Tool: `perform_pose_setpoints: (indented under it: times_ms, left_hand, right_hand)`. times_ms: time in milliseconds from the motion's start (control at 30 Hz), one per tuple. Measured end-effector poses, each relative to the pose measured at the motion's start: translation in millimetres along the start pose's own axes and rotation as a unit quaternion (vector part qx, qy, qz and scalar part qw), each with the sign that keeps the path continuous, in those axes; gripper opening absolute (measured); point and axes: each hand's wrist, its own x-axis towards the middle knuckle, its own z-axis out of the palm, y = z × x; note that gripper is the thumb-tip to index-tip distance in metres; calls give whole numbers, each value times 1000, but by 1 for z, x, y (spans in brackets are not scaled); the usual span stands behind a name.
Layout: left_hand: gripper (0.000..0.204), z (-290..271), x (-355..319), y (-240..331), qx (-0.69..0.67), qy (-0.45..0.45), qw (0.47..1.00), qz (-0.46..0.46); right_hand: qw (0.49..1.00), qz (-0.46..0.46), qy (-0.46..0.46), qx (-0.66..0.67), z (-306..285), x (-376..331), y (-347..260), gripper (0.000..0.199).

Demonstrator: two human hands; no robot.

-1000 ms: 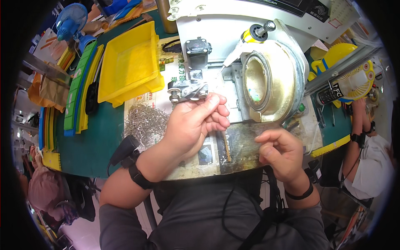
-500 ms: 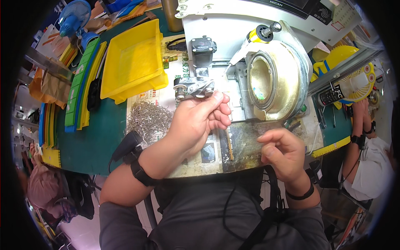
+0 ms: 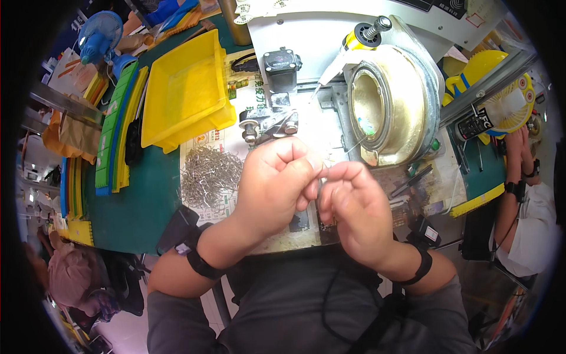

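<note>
My left hand (image 3: 277, 180) is closed in a pinch in front of the metal clamp fixture (image 3: 268, 125). My right hand (image 3: 356, 215) meets it at the fingertips, its fingers curled together. From the opening of the brass-coloured ring housing (image 3: 407, 106), a thin wire or thread (image 3: 355, 146) runs to the pinched fingertips. Anything else between the fingers is too small to make out. Above, a pointed white nozzle (image 3: 330, 74) on a yellow and black holder angles down beside the ring.
A heap of bent metal pieces (image 3: 209, 177) lies left of my left hand. Behind it stands a yellow tray (image 3: 186, 88). Dark tools (image 3: 411, 182) lie right of my hands. At far right are a spray can (image 3: 474, 125) and a co-worker's forearm (image 3: 512, 156).
My left hand has drawn back slightly from the clamp fixture. My right hand has moved left and up to meet it, and its fingers have closed. The view has shifted slightly.
</note>
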Motion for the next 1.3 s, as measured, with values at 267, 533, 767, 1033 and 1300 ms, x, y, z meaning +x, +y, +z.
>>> perform_pose_setpoints:
  times_ms: [267,533,767,1033,1300]
  left_hand:
    - [21,5,-5,1,82,35,994,63]
    - [7,-10,-4,-3,343,80,885,305]
    - [30,-12,10,2,480,15,718,505]
    - [33,-13,14,3,476,15,711,518]
    - [26,-13,9,5,502,-9,699,509]
  right_hand:
    - [971,-82,100,200,20,27,9,16]
    - [971,-81,70,215,18,30,7,13]
    - [975,-39,87,203,21,26,-2,14]
    - [971,-33,49,232,16,25,1,13]
    - [967,-44,78,237,20,26,0,16]
